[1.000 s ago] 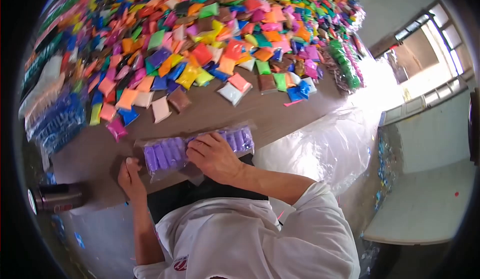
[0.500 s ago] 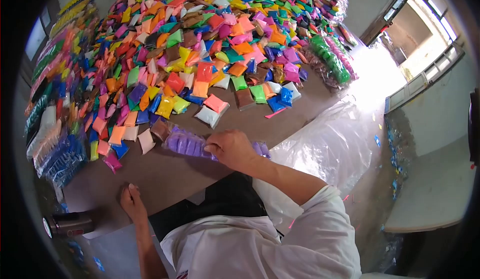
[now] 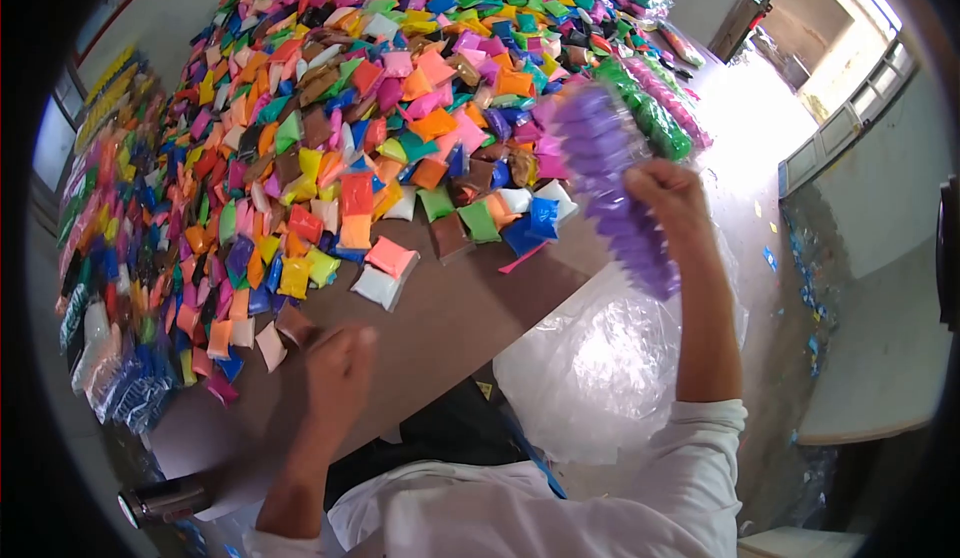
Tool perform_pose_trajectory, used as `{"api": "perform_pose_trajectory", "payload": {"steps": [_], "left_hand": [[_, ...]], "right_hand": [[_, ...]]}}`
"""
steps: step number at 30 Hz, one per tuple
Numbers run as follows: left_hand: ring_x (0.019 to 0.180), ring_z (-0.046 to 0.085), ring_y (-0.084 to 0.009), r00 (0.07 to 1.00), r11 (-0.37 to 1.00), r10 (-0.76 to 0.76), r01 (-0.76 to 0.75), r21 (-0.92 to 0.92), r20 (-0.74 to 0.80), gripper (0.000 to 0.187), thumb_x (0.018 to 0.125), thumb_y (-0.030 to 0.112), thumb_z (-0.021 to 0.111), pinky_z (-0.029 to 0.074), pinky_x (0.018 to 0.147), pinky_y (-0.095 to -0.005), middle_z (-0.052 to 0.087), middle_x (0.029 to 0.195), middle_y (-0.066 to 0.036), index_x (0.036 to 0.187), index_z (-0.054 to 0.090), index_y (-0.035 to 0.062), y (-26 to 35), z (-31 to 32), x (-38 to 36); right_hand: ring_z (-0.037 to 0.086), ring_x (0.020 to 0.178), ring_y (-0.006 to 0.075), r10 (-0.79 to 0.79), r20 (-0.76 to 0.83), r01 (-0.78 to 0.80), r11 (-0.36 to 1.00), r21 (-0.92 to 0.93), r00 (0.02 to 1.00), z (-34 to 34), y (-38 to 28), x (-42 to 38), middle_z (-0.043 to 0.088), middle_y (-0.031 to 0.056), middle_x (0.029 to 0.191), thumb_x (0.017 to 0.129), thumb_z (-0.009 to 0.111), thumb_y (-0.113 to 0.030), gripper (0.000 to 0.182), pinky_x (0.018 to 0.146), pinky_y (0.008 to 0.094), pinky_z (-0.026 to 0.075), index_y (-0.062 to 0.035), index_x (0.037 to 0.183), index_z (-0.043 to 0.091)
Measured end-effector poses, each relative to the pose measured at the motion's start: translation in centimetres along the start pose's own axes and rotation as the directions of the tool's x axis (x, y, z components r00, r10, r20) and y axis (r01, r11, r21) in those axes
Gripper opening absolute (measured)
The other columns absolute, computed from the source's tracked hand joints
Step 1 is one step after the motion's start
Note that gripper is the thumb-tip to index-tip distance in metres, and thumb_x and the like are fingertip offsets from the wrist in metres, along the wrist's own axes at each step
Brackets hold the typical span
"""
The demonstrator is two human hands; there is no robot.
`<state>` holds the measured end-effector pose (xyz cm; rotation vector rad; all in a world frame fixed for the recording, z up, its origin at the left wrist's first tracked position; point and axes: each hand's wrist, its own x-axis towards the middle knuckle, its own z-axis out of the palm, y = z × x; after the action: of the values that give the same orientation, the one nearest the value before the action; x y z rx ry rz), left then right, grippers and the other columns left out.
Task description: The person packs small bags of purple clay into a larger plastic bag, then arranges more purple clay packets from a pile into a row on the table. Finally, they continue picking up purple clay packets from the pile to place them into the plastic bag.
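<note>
My right hand (image 3: 671,194) is raised at the right and grips a clear bag of purple packets (image 3: 610,180), which hangs tilted in the air beyond the table's right edge. My left hand (image 3: 338,370) hovers blurred over the brown table (image 3: 440,323), fingers loosely curled, holding nothing. It is nearest to a brown packet (image 3: 293,322) and a white packet (image 3: 376,285) at the near edge of a big heap of small coloured packets (image 3: 380,88).
A large clear plastic sack (image 3: 610,358) hangs at the table's right edge. Filled bags of green and pink packets (image 3: 660,108) lie at the far right of the table. Blue bagged packets (image 3: 130,388) sit at the left. A metal cylinder (image 3: 160,501) lies near the front left corner.
My right hand lifted the bag of purple packets off the table and swung it up to the right. My left hand moved forward over the table toward the heap.
</note>
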<state>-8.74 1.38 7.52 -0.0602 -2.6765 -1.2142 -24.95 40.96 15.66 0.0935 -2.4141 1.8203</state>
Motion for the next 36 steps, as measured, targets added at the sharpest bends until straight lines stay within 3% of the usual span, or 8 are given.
{"api": "perform_pose_trajectory", "payload": {"steps": [3,8,14,20,26,29,32,36], "left_hand": [[0.082,0.065,-0.0300,0.950,0.953,0.303,-0.300,-0.044,0.072,0.018,0.095,0.013,0.060,0.050,0.072,-0.0355,0.064,0.087,-0.016,0.091,0.064,-0.0041,4.6,5.2,5.9],[0.093,0.065,-0.0317,0.858,0.871,0.484,-0.454,-0.186,0.173,0.018,0.092,0.014,0.063,0.049,0.086,-0.0399,0.067,0.097,-0.016,0.094,0.066,-0.0030,8.5,13.5,12.9],[0.107,0.059,-0.0332,0.634,0.657,0.737,-0.754,-0.024,0.234,0.023,0.089,0.020,0.065,0.045,0.094,-0.0438,0.063,0.114,-0.015,0.094,0.069,-0.0017,11.0,21.7,22.3],[0.105,0.058,-0.0287,0.527,0.500,0.751,-0.848,0.178,0.398,0.026,0.085,0.033,0.067,0.039,0.103,-0.0431,0.063,0.107,-0.013,0.087,0.071,0.0069,12.9,29.3,30.4],[0.106,0.057,-0.0314,0.463,0.461,0.838,-0.884,0.078,0.291,0.028,0.084,0.033,0.069,0.042,0.100,-0.0451,0.060,0.106,-0.015,0.084,0.067,0.0049,9.9,35.0,34.3],[0.105,0.058,-0.0293,0.449,0.444,0.784,-0.888,0.119,0.430,0.023,0.085,0.030,0.064,0.041,0.101,-0.0454,0.062,0.105,-0.013,0.082,0.065,0.0070,9.8,34.1,36.7],[0.104,0.059,-0.0259,0.419,0.239,0.740,-0.895,0.377,0.526,0.016,0.086,0.024,0.060,0.041,0.100,-0.0438,0.064,0.101,-0.009,0.081,0.066,0.0104,8.3,32.8,39.3],[0.105,0.059,-0.0228,0.454,0.167,0.783,-0.812,0.560,0.425,0.016,0.086,0.021,0.056,0.042,0.098,-0.0405,0.065,0.097,-0.007,0.083,0.069,0.0119,6.0,29.2,44.1]], "right_hand": [[0.057,0.062,0.0058,0.086,-0.066,-0.086,0.996,-0.001,0.994,-5.7,0.4,1.7,0.067,-0.0016,0.073,0.090,0.071,-0.018,0.014,0.059,0.0228,0.044,-0.0044,0.087,0.074],[0.055,0.056,0.0062,0.244,-0.104,-0.247,0.969,-0.016,0.964,-11.5,3.3,3.4,0.066,-0.0007,0.069,0.091,0.071,-0.022,0.017,0.053,0.0235,0.043,-0.0057,0.085,0.072],[0.052,0.054,0.0056,0.337,-0.130,-0.339,0.941,0.014,0.932,-14.2,8.1,4.3,0.064,-0.0014,0.067,0.092,0.072,-0.025,0.021,0.050,0.0234,0.041,-0.0048,0.086,0.070],[0.052,0.056,0.0055,0.363,-0.151,-0.360,0.932,0.052,0.919,-13.8,7.3,4.0,0.062,-0.0025,0.068,0.089,0.075,-0.024,0.021,0.052,0.0225,0.041,-0.0041,0.084,0.070],[0.052,0.060,0.0044,0.271,-0.231,-0.266,0.963,0.054,0.934,-14.7,8.4,2.4,0.062,-0.0037,0.071,0.088,0.076,-0.024,0.020,0.056,0.0202,0.040,-0.0047,0.084,0.070],[0.053,0.062,0.0039,0.309,-0.235,-0.278,0.948,0.154,0.921,-14.9,8.4,1.5,0.062,-0.0044,0.072,0.086,0.078,-0.022,0.020,0.058,0.0193,0.040,-0.0052,0.084,0.069],[0.053,0.063,0.0037,0.282,-0.217,-0.225,0.941,0.252,0.935,-14.5,9.4,1.8,0.063,-0.0044,0.072,0.084,0.079,-0.023,0.021,0.059,0.0191,0.040,-0.0053,0.083,0.068],[0.054,0.063,0.0046,0.325,-0.126,-0.290,0.928,0.232,0.937,-13.3,8.4,3.8,0.064,-0.0038,0.072,0.085,0.079,-0.022,0.020,0.059,0.0203,0.041,-0.0050,0.083,0.069]]}}
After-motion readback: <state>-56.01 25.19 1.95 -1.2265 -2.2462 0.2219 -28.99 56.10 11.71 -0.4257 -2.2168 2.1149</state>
